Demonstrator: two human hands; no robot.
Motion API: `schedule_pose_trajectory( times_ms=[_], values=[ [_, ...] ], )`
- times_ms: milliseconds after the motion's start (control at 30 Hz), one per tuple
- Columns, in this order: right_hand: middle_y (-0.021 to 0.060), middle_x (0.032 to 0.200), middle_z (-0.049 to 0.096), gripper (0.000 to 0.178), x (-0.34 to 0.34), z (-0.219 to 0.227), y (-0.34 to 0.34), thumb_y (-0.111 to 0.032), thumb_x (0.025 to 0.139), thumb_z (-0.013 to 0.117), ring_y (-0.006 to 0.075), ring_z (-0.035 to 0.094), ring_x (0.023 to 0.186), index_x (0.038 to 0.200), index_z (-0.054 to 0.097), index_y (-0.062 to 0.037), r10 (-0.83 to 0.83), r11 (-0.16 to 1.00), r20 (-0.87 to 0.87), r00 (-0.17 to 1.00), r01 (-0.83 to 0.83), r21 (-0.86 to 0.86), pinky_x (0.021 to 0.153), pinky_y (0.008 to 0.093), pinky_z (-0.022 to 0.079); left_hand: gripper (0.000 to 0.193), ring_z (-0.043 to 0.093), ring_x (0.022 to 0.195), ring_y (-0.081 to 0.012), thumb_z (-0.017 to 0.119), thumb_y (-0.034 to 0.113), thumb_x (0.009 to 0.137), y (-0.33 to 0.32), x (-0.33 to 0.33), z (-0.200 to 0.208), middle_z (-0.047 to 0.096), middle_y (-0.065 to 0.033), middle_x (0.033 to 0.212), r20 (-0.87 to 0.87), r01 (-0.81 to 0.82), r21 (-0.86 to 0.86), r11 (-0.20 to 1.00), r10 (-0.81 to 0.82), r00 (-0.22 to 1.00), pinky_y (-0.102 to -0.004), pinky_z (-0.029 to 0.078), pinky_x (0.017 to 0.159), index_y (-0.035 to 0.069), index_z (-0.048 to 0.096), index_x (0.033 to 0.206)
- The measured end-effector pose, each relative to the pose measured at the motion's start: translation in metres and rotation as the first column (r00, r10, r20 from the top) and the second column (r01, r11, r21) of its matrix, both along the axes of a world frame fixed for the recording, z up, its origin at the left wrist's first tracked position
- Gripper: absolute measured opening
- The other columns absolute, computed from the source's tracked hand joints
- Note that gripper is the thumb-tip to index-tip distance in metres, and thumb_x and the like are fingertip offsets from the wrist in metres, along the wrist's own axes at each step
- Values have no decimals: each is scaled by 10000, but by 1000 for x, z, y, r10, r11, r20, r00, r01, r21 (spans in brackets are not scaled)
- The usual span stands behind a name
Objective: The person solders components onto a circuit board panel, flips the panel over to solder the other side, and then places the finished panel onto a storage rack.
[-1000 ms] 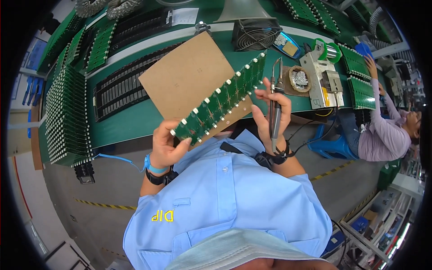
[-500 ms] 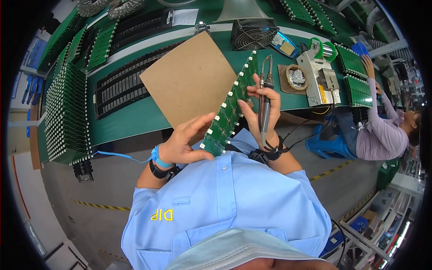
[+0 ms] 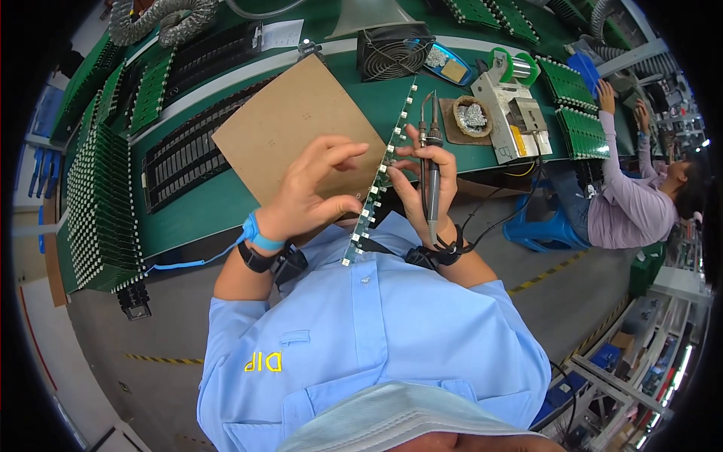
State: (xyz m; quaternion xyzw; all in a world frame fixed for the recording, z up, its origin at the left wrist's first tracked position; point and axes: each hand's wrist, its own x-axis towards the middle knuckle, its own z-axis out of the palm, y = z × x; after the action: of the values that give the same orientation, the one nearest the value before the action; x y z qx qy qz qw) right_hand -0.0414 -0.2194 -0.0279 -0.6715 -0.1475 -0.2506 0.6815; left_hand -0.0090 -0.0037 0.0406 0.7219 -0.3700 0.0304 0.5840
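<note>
Now your left hand (image 3: 305,194) has let go of the circuit board (image 3: 382,169): half a second ago its thumb was on the lower end, and at this moment its fingers are spread and curved, gripping nothing. The board has also turned; its green face showed broadly before, and now you see it almost edge-on, a slanting line of white connectors. Your right hand (image 3: 446,190) keeps its grasp, thumb and fingers pinching the board's right side above its middle, while the same hand carries the soldering iron (image 3: 434,188), tip pointing away from you.

As for writing, yellow letters (image 3: 263,362) are embroidered on your light blue shirt (image 3: 422,316), upside down in this view, and a small dark mark (image 3: 506,154) sits on the side of the white solder stand (image 3: 497,113).

The board stands tilted between your two hands, its lower end close to your shirt front. Your left thumb tip is just beside its left side; whether they touch, you cannot tell from here. Past it, a brown sheet (image 3: 290,124) lies at an angle on the green counter (image 3: 181,218), with the black fan (image 3: 392,60) beyond.
</note>
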Motion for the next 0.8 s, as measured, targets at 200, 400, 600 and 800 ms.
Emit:
schedule_pose_trajectory(
  times_ms=[200,400,600,800],
  values=[
    [281,1427,488,517,-1,1,1,104,831,726,217,626,1152,1231,443,-61,11,1000,6,1000,-11,12,869,311,583,654,562,1167,-332,775,519,772,-4,38,19,467,-179,1439,240,160,276,948,-229,943,-426,492,988,89,669,1252],
    [274,1416,503,491,-2,6,1,97,835,727,210,628,1155,1220,463,-54,31,999,-11,999,-31,-21,873,307,582,728,553,1197,-357,735,625,751,0,46,20,453,-179,1470,234,192,337,922,-280,931,-465,473,1017,93,678,1244],
    [260,1409,522,439,0,2,-2,82,864,701,204,637,1137,1215,475,-53,22,1000,-46,999,-23,-17,891,303,561,550,559,1233,-311,770,336,844,20,43,21,517,-165,1408,12,279,277,920,-294,956,-425,459,1049,85,624,1312],
    [221,1332,594,344,17,-4,-18,53,913,653,234,625,1189,1201,493,-47,-103,993,9,995,103,-49,924,301,519,453,570,1243,-213,652,85,911,41,32,8,565,-117,1367,-614,348,-181,920,-382,691,-365,459,1054,38,573,1355]
  ],
)
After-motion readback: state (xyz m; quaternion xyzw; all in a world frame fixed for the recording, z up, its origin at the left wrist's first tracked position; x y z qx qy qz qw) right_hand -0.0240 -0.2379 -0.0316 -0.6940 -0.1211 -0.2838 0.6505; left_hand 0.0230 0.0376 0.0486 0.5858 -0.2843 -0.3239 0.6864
